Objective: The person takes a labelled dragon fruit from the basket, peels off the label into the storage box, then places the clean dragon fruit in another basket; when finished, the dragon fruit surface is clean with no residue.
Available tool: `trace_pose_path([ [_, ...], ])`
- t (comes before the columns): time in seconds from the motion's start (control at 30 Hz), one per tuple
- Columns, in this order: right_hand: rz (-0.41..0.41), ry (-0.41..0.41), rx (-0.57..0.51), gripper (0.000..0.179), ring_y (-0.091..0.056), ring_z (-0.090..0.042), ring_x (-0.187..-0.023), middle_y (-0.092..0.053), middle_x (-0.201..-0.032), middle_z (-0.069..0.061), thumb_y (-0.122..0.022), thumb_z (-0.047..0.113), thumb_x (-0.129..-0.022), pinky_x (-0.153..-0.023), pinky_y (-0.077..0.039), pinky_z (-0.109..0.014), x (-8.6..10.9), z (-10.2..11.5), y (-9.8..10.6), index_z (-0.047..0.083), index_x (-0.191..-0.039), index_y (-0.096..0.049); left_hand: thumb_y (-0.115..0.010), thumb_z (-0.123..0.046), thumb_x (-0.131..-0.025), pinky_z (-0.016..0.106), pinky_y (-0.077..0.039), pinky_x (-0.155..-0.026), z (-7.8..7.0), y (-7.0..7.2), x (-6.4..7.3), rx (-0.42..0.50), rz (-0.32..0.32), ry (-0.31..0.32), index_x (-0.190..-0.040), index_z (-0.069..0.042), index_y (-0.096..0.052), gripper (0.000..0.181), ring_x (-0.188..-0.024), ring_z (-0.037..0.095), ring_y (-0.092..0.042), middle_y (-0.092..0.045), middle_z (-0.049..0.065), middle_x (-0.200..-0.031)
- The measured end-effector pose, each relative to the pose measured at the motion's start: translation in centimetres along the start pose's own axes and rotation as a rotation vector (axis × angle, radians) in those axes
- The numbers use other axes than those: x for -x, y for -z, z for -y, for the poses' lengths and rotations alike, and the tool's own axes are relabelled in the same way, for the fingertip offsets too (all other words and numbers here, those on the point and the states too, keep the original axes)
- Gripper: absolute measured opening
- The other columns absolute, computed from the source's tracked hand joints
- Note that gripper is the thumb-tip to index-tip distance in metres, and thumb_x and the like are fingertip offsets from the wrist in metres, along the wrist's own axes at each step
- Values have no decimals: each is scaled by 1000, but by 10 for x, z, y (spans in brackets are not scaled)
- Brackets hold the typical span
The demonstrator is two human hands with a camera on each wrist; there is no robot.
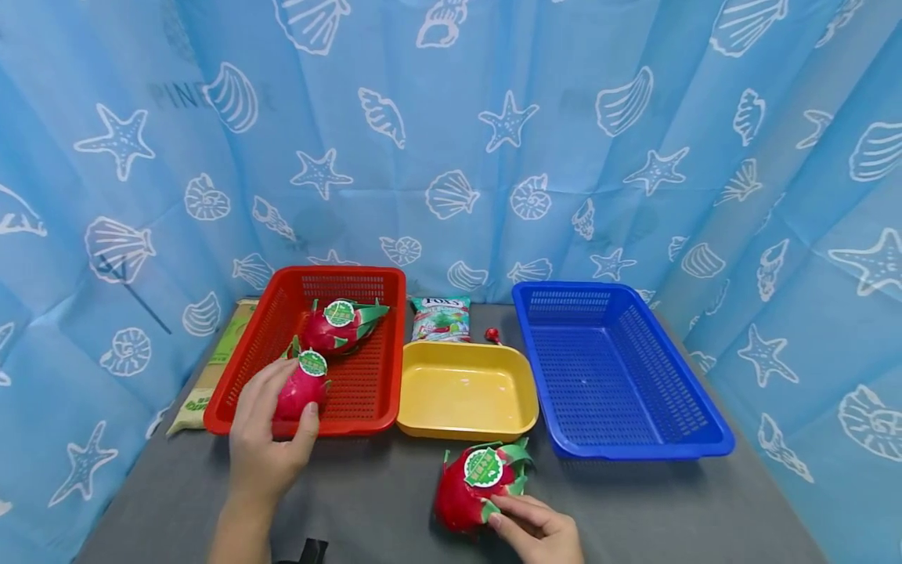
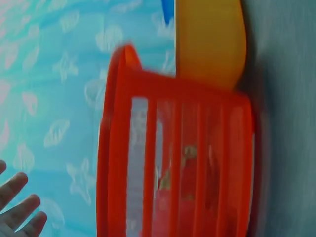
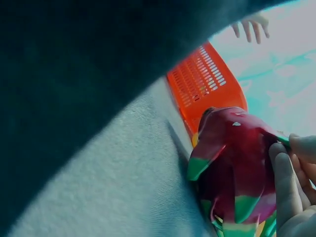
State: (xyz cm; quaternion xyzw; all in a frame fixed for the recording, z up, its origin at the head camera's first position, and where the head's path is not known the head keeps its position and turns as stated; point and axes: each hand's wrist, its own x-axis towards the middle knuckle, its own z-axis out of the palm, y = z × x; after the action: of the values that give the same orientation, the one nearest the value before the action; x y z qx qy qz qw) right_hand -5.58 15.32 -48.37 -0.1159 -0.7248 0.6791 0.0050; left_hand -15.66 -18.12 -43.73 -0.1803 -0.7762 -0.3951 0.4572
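Two pink dragon fruits with round green-and-white stickers lie in the red basket (image 1: 384, 384). Over the basket's near left part is my left hand (image 1: 271, 439), fingers straight and spread beside the nearer dragon fruit (image 1: 299, 395); in the left wrist view the fingertips (image 2: 30, 203) show apart, with nothing between them. The other dragon fruit (image 1: 331, 333) lies farther back. My right hand (image 1: 539, 529) pinches a green-tipped scale of a third dragon fruit (image 1: 461, 497), in front of the yellow bin. The right wrist view shows thumb and fingers meeting at that dragon fruit's (image 3: 237, 163) edge.
A yellow bin (image 1: 468, 429) stands between the red basket and a blue basket (image 1: 634, 450). Behind it are a green FOX'S candy bag (image 1: 440, 317) and a small red item (image 1: 492, 335). A long green-and-tan packet (image 1: 204, 392) lies left of the red basket. A patterned curtain (image 1: 451, 141) hangs behind.
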Motion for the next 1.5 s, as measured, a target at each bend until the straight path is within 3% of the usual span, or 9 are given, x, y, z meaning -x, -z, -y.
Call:
trace_pose_path([
  [0.17, 12, 8, -9, 35, -73, -15, -85, -74, -101, -16, -88, 13, -80, -77, -59, -28, -3, -4, -3, -6, -107, -77, -66, -39, -92, 25, -37, -112, -19, -21, 4, 73, 111, -95, -128, 1, -68, 54, -119, 37, -58, -66, 19, -127],
  [0.43, -14, 10, -30, 33, -73, -16, -82, -74, -98, -15, -87, 12, -81, -75, -60, -28, -4, -10, -9, -6, -106, -77, -78, -17, -77, 27, -38, -112, -48, -47, 19, 177, 363, -74, -141, -12, -60, 67, -127, 27, -55, -61, 8, -138],
  [0.73, -50, 151, 0, 23, -72, -13, -77, -75, -93, -5, -83, 2, -83, -70, -61, -28, -2, -15, -16, -8, -102, -77, -80, -21, -82, 43, -52, -100, -65, -76, 41, 236, 564, -122, -143, -14, -57, 65, -123, 18, -57, -59, 0, -136],
  [0.87, -17, 165, -36, 23, -72, -14, -78, -74, -95, -5, -80, 0, -85, -71, -61, -30, -2, -15, -15, -11, -104, -76, -81, -29, -84, 43, -52, -100, -67, -86, 53, 233, 710, -37, -147, -18, -53, 70, -125, 14, -55, -57, -3, -140],
  [1.0, 89, 148, -79, 28, -74, -16, -83, -73, -102, -9, -73, 4, -93, -74, -61, -31, -2, -13, -10, -16, -113, -70, -78, -39, -89, 45, -51, -101, -65, -93, 61, 264, 900, 109, -155, -21, -42, 78, -131, 16, -49, -49, -2, -149],
  [1.07, 136, 146, -96, 32, -74, -16, -85, -72, -104, -8, -69, 5, -96, -75, -61, -32, -3, -13, -8, -19, -116, -67, -78, -43, -88, 45, -52, -100, -62, -95, 64, 291, 955, 169, -158, -23, -37, 84, -134, 19, -46, -45, -1, -153],
  [1.27, 147, 166, -96, 34, -74, -16, -85, -71, -106, -9, -64, 6, -100, -75, -61, -35, -5, -12, -6, -23, -118, -63, -87, -42, -81, 47, -49, -104, -55, -101, 77, 334, 993, 224, -159, -15, -37, 96, -137, 24, -43, -43, 3, -154],
  [1.43, 30, 182, -19, 23, -70, -14, -71, -70, -91, -10, -66, 3, -98, -64, -61, -32, -3, -5, -9, -14, -111, -71, -90, -43, -78, 44, -50, -103, -53, -105, 86, 298, 1030, 266, -156, -16, -41, 96, -135, 21, -45, -40, -2, -154],
  [1.5, -35, 233, 32, 16, -63, -11, -64, -66, -83, -5, -68, 1, -96, -56, -57, -27, -5, 0, -8, -8, -107, -75, -89, -45, -77, 41, -51, -101, -53, -106, 86, 303, 1041, 297, -155, -20, -41, 95, -133, 19, -46, -38, -5, -154],
])
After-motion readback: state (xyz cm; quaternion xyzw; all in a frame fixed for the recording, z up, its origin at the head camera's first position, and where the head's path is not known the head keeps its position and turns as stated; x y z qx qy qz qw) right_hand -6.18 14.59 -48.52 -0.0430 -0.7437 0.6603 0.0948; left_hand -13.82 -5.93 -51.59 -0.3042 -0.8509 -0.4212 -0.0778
